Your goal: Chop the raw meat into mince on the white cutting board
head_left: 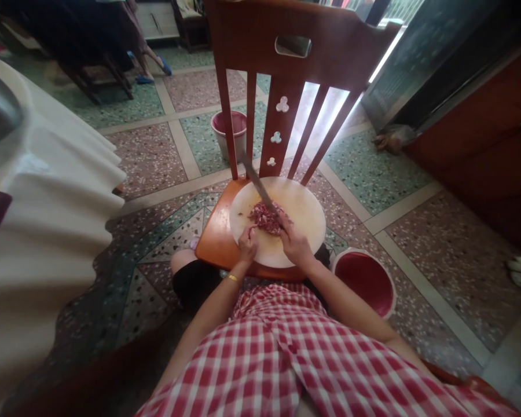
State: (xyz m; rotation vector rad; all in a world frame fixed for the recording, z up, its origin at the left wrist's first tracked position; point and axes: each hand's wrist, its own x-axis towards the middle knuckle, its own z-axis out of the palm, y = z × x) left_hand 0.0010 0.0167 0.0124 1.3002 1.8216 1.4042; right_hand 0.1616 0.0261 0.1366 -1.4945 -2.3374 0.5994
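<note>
A round pale cutting board lies on the seat of a wooden chair. In the middle of it sits a heap of chopped red meat. My right hand is wrapped round the handle of a knife, whose blade points away to the upper left, above the meat. The blade appears edge-on, so its full shape is hidden. My left hand is closed at the near left edge of the heap, its fingertips against the meat; whether it pinches a piece I cannot see.
The chair's slatted back rises behind the board. One bucket with a red inside stands at right, a smaller bin behind the chair. At left hangs a cloth-covered table. Another person's legs show far back.
</note>
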